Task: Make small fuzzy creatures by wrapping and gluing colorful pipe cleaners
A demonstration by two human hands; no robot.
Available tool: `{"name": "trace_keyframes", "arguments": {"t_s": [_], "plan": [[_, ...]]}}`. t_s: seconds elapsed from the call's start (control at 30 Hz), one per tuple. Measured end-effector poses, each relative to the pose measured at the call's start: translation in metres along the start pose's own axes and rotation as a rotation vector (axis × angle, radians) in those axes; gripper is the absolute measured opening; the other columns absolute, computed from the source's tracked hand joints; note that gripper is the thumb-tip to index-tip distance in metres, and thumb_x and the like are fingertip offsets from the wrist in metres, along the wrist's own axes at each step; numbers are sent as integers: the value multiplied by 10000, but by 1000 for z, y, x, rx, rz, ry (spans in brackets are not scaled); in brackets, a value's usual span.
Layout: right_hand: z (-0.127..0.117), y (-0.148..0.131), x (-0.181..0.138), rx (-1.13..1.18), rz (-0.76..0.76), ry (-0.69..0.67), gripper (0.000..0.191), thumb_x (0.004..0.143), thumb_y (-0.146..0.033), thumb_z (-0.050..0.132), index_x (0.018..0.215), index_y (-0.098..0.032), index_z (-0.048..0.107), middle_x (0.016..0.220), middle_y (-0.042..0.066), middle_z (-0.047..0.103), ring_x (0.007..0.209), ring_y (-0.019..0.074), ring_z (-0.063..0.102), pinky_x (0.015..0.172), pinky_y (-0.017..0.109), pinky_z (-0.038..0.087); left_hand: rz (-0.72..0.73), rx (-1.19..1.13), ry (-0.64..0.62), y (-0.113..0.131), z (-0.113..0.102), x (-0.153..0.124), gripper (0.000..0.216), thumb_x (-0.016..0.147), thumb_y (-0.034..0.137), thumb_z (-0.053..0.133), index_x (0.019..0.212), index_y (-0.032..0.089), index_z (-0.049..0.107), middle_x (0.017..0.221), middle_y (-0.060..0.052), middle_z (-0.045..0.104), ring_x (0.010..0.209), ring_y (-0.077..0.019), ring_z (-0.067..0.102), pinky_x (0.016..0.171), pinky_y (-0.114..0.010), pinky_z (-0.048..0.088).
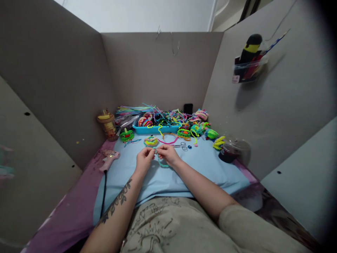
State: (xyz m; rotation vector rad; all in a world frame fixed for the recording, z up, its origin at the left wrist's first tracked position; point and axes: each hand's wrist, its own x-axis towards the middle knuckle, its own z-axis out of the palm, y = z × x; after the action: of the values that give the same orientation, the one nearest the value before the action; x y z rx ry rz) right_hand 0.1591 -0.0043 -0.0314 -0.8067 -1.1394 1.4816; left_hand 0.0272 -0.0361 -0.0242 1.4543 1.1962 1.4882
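Between my two hands a teal pipe cleaner (163, 166) is pinched, with a loop of it hanging below the fingers over the blue cloth. My left hand (145, 158) is closed, thumb and fingertips together on its left part. Close beside it, nearly touching, my right hand (167, 154) pinches the same strand. The exact spot where the fingertips meet is too small to make out. Just beyond the hands lies a round yellow and pink pipe-cleaner piece (151, 141). A pair of scissors (182, 146) rests to the right of it.
A blue tray (156, 130) heaped with fuzzy stems stands at the back. A pink glue gun (110, 160) with a black cord lies left, near a lidded cup (107, 124). At right is a dark cup (226, 153). A green frog-like piece (126, 135) sits back left. Grey panels surround the table.
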Motion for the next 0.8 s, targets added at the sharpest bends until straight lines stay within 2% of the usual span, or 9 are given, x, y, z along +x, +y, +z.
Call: {"name": "trace_keyframes", "arguments": {"t_s": [0.3, 0.47, 0.63, 0.8], "plan": [[7, 0, 1, 55, 13, 72, 321, 505, -367, 793, 648, -139, 617, 486, -30, 571, 405, 68, 482, 413, 191, 387, 33, 126, 75, -1, 3, -2, 257, 743, 404, 596, 693, 153, 627, 535, 19, 553, 521, -109, 502, 533, -219, 388], [7, 1, 1, 23, -7, 56, 296, 559, -382, 749, 636, -150, 583, 478, -53, 522, 386, 49, 432, 383, 174, 349, -70, 25, 17, 1, 4, -1, 303, 696, 445, 636, 717, 143, 651, 621, -15, 615, 572, -130, 560, 528, -223, 429], [7, 2, 2, -66, -76, 47, 278, 633, -407, 686, 627, -173, 537, 502, -68, 485, 366, 37, 389, 343, 162, 313, -182, -101, -4, -7, 1, 5, 371, 663, 464, 654, 845, 141, 657, 746, -47, 664, 631, -140, 598, 525, -219, 458], [4, 5, 2, -158, -91, 2, 281, 687, -426, 637, 656, -177, 512, 527, -68, 497, 350, 34, 405, 330, 154, 285, -137, -78, -4, -10, 0, 5, 387, 637, 444, 680, 874, 142, 635, 743, -37, 651, 636, -133, 590, 529, -214, 467]]}}
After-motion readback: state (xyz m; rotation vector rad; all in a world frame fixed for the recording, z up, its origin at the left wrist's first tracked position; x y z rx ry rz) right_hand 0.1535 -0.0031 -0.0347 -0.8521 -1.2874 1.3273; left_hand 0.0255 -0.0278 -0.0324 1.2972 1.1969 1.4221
